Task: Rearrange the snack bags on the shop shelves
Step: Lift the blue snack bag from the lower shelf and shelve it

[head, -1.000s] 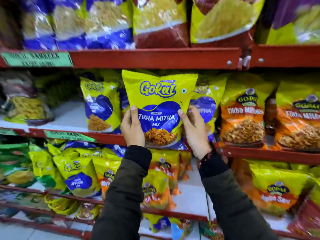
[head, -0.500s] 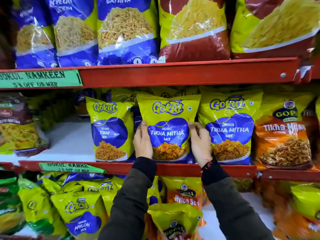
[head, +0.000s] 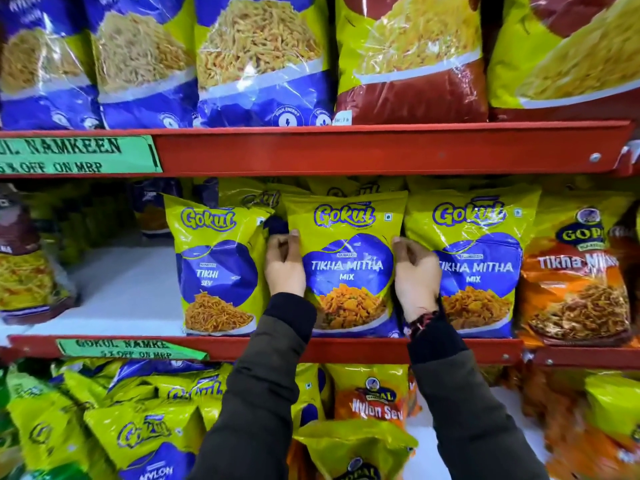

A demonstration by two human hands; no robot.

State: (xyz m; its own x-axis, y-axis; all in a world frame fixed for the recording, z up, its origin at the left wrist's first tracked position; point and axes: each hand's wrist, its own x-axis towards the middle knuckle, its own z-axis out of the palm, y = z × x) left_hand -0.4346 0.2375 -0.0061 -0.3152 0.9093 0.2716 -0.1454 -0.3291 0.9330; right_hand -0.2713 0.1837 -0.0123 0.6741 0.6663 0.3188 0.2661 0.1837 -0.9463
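Observation:
A yellow and blue Gokul Tikha Mitha Mix bag (head: 346,268) stands upright at the front of the middle red shelf (head: 346,349). My left hand (head: 284,265) grips its left edge with curled fingers. My right hand (head: 414,271) grips its right edge. A Gokul Tikhi Sev bag (head: 218,271) stands just to its left. On its right, touching it, is a second Tikha Mitha Mix bag (head: 479,268). More yellow bags sit behind this row, mostly hidden.
An orange Gopal Tikha Mitha bag (head: 575,282) stands at the far right. A bare white stretch of shelf (head: 128,289) lies left of the Tikhi Sev bag. Large blue and red bags fill the top shelf (head: 381,150). Loose yellow bags crowd the lower shelf (head: 138,427).
The bag went from being held out in front of the shelf to standing on it between its neighbours. My hands slid up its sides, and the view moved closer.

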